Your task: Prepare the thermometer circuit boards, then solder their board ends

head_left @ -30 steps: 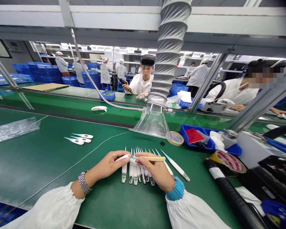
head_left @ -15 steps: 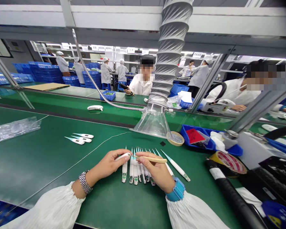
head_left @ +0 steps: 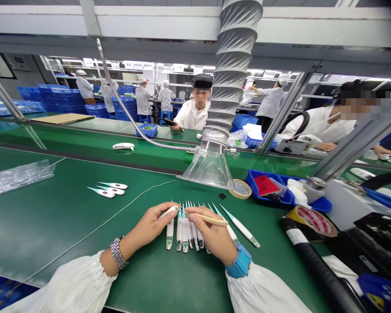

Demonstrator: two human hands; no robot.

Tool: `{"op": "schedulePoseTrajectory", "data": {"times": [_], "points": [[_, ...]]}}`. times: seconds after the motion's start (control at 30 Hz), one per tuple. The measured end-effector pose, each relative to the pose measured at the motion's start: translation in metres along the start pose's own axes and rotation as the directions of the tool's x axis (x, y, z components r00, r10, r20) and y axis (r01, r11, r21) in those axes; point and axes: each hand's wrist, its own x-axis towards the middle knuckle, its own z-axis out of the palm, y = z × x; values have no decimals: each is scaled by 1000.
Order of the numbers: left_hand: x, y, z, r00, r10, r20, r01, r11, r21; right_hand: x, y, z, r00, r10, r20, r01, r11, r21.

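My left hand (head_left: 153,222) is closed on a white digital thermometer (head_left: 168,213), whose open end faces right; most of it is hidden by the fingers. In my right hand (head_left: 211,230) is a thin-tipped tool with a beige handle (head_left: 217,221), its metal tip at the thermometer's end. Whether tip and thermometer touch I cannot tell. Below and between the hands lies a row of several white thermometers (head_left: 185,234) with pale blue tips, green circuit board showing at their near ends. One more thermometer (head_left: 243,227) lies slanted right of my right hand.
Three thermometers with displays (head_left: 112,190) lie left on the green bench (head_left: 143,278). A clear extraction hood (head_left: 210,167) hangs beyond the hands. Right of it are a round dish of small metal bits (head_left: 241,189), blue bins (head_left: 267,193) and a tape roll (head_left: 313,221). A co-worker (head_left: 195,108) sits opposite.
Both hands keep their grips with barely any movement. A white device on the belt beyond the bench has shifted slightly left. The co-worker opposite has lowered the dark tool a little.
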Motion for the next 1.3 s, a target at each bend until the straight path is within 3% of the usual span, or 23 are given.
{"op": "schedulePoseTrajectory", "data": {"times": [0.1,0.23,0.4,0.53,0.73,0.9,1.0,1.1,1.2,1.3], "points": [[-1,1,-3,999,4,54,-4,1000,14,3,2,-5,988,142,64,-148,984,96],[-1,3,-4,997,6,81,-8,1000,18,4,1,-7,985,150,80,-158,982,107],[0,3,-4,997,3,76,-4,1000,14,4,1,-6,996,67,53,-68,997,28],[1,1,-3,1000,-2,26,1,1000,25,2,3,-3,997,-78,13,79,995,-54],[2,-4,3,995,3,-99,0,999,38,-5,1,8,943,-334,6,330,929,-166],[2,-4,5,991,13,-130,-11,1000,16,-6,-2,14,919,-393,14,382,883,-274],[2,-3,5,995,10,-101,-10,1000,-5,-4,-3,11,955,-295,-12,288,939,-187],[1,-1,3,999,14,-34,-15,1000,-16,0,-3,3,997,-71,-29,69,996,-55],[0,1,1,999,24,31,-24,1000,-15,3,-2,-4,992,122,22,-123,990,70],[0,1,0,998,23,55,-23,1000,-13,5,-1,-7,978,197,69,-205,969,138]]}}
